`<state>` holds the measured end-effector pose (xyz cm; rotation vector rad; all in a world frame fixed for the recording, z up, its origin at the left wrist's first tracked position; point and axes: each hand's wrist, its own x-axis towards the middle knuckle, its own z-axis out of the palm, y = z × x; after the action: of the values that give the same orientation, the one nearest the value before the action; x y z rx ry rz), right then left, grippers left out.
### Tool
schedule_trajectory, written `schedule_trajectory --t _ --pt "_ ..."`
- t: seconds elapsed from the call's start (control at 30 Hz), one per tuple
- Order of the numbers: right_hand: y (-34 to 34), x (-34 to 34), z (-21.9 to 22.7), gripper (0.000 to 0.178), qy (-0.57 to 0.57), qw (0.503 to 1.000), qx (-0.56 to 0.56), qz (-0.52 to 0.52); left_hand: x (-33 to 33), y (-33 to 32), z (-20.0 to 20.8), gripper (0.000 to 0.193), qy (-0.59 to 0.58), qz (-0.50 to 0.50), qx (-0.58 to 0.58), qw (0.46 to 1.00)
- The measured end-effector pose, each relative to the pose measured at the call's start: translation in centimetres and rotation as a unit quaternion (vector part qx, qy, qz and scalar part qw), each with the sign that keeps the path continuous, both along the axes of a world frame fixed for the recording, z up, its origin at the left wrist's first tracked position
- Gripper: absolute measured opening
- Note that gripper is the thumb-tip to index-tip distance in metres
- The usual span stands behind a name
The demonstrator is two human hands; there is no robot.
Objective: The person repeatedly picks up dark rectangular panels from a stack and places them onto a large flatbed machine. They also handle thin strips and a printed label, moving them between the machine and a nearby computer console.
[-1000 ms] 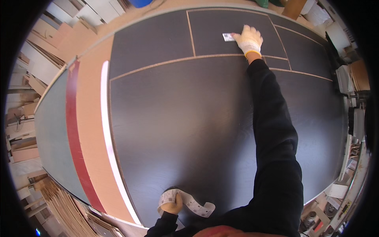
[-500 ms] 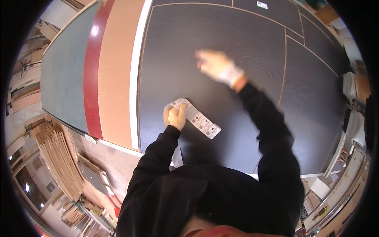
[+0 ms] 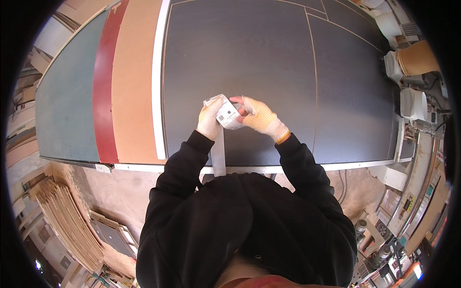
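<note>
My left hand (image 3: 210, 119), in a whitish-yellow knit glove, is closed around a strip of printed white labels (image 3: 227, 113). The strip is bent and raised above a dark, wood-grained board (image 3: 249, 53). From beneath that hand a pale band (image 3: 218, 156) runs down over the table's near edge. My right hand (image 3: 259, 116) wears a similar glove, with bare fingertips showing. Its fingers are curled at the right side of the labels, seemingly pinching them; the exact contact is partly hidden.
Thin grooves divide the dark surface into panels. Left of it lie a white strip (image 3: 160, 81), a tan panel (image 3: 134, 91), a red strip (image 3: 106, 86) and a grey-green panel (image 3: 67, 96). Stacked boards (image 3: 72, 223) stand lower left. White machine parts (image 3: 413, 103) line the right edge.
My right hand has come back from over the board to the labels. The strip, stretched out across the board before, is now bent up between my hands. The view has shifted.
</note>
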<state>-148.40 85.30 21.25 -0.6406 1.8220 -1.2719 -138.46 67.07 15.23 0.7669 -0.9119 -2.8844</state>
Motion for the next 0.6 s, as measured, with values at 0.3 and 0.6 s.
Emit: schedule_trajectory --t 0.3,0.6 --pt "0.4 7.0 -3.3 0.015 0.104 0.994 0.011 -0.027 6.7 1.8 0.0 0.02 -0.184 -0.037 -0.103 0.977" --pt "1.0 9.8 -5.4 0.031 -0.041 0.998 0.004 -0.047 11.3 0.9 -6.1 0.018 -0.133 -0.074 -0.303 0.941"
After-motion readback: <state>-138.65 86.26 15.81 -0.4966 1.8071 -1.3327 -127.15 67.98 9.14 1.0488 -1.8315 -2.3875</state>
